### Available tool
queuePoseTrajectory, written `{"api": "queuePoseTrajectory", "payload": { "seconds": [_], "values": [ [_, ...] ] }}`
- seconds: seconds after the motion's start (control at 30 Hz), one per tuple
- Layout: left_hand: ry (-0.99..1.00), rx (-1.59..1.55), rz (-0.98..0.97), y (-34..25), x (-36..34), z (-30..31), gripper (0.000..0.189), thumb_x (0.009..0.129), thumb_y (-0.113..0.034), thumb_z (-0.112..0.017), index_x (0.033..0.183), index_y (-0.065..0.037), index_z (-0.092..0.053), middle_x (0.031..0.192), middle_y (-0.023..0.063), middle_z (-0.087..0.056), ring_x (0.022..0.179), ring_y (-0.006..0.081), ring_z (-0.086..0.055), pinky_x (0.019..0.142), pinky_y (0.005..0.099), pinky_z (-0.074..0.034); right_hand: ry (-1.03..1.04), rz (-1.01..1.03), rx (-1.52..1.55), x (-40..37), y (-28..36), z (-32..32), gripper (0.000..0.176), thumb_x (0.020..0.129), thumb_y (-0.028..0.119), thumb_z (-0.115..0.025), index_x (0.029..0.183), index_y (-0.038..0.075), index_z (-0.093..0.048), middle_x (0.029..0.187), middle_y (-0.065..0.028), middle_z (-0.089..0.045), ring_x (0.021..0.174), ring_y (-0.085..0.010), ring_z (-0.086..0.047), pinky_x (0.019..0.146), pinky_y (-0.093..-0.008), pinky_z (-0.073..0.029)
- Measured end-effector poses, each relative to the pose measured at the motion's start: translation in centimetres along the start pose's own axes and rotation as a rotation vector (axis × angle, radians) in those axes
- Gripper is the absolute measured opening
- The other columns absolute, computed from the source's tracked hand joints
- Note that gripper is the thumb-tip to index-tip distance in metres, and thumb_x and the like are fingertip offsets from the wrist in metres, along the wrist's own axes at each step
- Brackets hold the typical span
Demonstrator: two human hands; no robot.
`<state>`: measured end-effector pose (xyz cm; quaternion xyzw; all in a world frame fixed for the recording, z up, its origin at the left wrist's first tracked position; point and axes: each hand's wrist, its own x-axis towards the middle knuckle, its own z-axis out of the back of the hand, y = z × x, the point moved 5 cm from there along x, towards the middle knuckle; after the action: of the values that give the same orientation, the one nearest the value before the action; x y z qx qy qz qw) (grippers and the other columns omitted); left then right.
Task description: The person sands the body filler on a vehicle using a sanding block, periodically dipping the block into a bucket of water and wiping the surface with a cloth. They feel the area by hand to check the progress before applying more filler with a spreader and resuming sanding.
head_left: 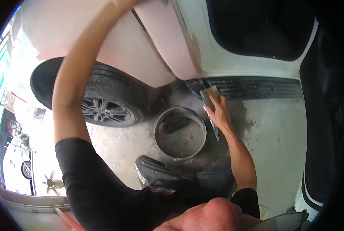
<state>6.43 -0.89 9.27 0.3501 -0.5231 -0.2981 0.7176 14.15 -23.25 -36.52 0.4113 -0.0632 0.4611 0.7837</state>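
Note:
My right hand (pixel 220 114) grips a tan sanding block (pixel 210 92) with a dark grey sheet, which looks like sandpaper, hanging below it. It is beside the end of the black ribbed side step (pixel 256 87) of a vehicle. My left arm reaches up across the pale, pinkish body panel (pixel 127 57). My left hand (pixel 125 3) is blurred at the top edge, near the panel, and its fingers are mostly cut off. Between my arms, a round black tub (pixel 180 158) with murky water stands on the floor.
A dusty wheel (pixel 110 111) stands left of the tub. An open white door (pixel 310 154) with a black inner panel rises at the right. Wet patches mark the concrete floor (pixel 276 131). My dark shoe (pixel 152 171) is just below the tub. A fan (pixel 51 183) stands far left.

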Motion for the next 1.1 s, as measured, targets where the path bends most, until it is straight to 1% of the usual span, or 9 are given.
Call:
{"api": "queuePoseTrajectory", "payload": {
  "seconds": [0.13,0.2,0.53,0.57,0.67,0.73,0.87,0.93,1.1],
  "values": [
    [0.128,-0.212,0.016,-12.8,-8.1,-3.6,0.051,0.080,-0.021,-0.080,0.129,-0.018,-0.066,0.132,0.0060,-0.063,0.125,0.0303,-0.059,0.115,0.0521,-0.039,0.014,-0.052,0.035,0.9,0.7,0.4,0.064,0.087,0.030,-0.077,0.146,0.014,-0.055,0.128,-0.0247,-0.049,0.118,-0.0443,-0.053,0.100,-0.0486,-0.047],
    [0.251,-0.281,0.035,-18.2,-9.9,-4.2,0.048,0.082,-0.019,-0.072,0.129,-0.014,-0.066,0.135,0.0070,-0.063,0.130,0.0289,-0.056,0.119,0.0441,-0.038,0.006,-0.015,0.026,0.7,0.8,0.1,0.063,0.088,0.031,-0.076,0.146,0.015,-0.055,0.126,-0.0244,-0.049,0.116,-0.0437,-0.054,0.100,-0.0482,-0.047],
    [0.532,-0.441,-0.148,-33.5,-20.4,-11.7,0.035,0.085,-0.017,-0.059,0.117,-0.009,-0.070,0.136,0.0107,-0.062,0.142,0.0277,-0.046,0.126,0.0472,-0.025,0.038,-0.031,0.019,-1.4,2.5,1.9,0.064,0.088,0.028,-0.077,0.146,0.015,-0.054,0.130,-0.0264,-0.048,0.119,-0.0436,-0.053,0.102,-0.0470,-0.047],
    [0.570,-0.445,-0.126,-34.9,-21.7,-12.5,0.034,0.083,-0.018,-0.061,0.115,-0.010,-0.071,0.135,0.0108,-0.061,0.140,0.0300,-0.046,0.124,0.0466,-0.029,0.054,-0.058,0.031,-1.6,2.4,2.3,0.064,0.088,0.028,-0.077,0.146,0.015,-0.055,0.130,-0.0260,-0.048,0.119,-0.0432,-0.053,0.102,-0.0468,-0.047],
    [1.199,-0.670,-0.065,-39.3,-23.9,-11.2,0.043,0.081,-0.018,-0.066,0.124,-0.014,-0.068,0.138,0.0107,-0.059,0.135,0.0337,-0.049,0.121,0.0446,-0.033,0.052,-0.099,0.042,-1.8,1.4,3.2,0.063,0.088,0.029,-0.077,0.145,0.014,-0.056,0.129,-0.0237,-0.049,0.119,-0.0422,-0.053,0.102,-0.0460,-0.046],
    [1.044,-0.733,0.012,-42.1,-25.0,-6.7,0.058,0.078,-0.014,-0.071,0.135,-0.017,-0.061,0.140,0.0114,-0.056,0.133,0.0362,-0.049,0.115,0.0431,-0.040,0.046,-0.120,0.046,-2.1,1.0,3.8,0.063,0.089,0.030,-0.077,0.145,0.014,-0.055,0.128,-0.0236,-0.050,0.119,-0.0426,-0.053,0.102,-0.0461,-0.046],
    [1.073,-1.044,0.259,-53.6,-30.1,-2.1,0.049,0.083,-0.014,-0.069,0.131,-0.012,-0.060,0.135,0.0153,-0.058,0.125,0.0362,-0.058,0.092,0.0461,-0.056,0.048,-0.157,0.053,-1.3,0.3,3.4,0.063,0.090,0.032,-0.075,0.145,0.012,-0.055,0.127,-0.0236,-0.051,0.120,-0.0428,-0.052,0.102,-0.0467,-0.046],
    [1.512,-1.287,0.479,-57.8,-29.9,-1.3,0.057,0.081,-0.013,-0.072,0.136,-0.012,-0.058,0.140,0.0183,-0.056,0.117,0.0386,-0.064,0.088,0.0472,-0.058,0.065,-0.154,0.069,-1.2,-0.1,2.4,0.062,0.090,0.033,-0.075,0.145,0.012,-0.055,0.126,-0.0234,-0.051,0.120,-0.0426,-0.053,0.102,-0.0469,-0.046],
    [1.854,-1.410,0.623,-70.7,-38.4,-3.1,0.074,0.076,-0.016,-0.078,0.145,-0.011,-0.050,0.145,0.0206,-0.053,0.110,0.0414,-0.067,0.091,0.0505,-0.056,0.151,-0.125,0.213,0.0,1.2,0.5,0.061,0.091,0.033,-0.074,0.144,0.011,-0.055,0.124,-0.0223,-0.051,0.114,-0.0420,-0.056,0.098,-0.0465,-0.048]
  ]
}}
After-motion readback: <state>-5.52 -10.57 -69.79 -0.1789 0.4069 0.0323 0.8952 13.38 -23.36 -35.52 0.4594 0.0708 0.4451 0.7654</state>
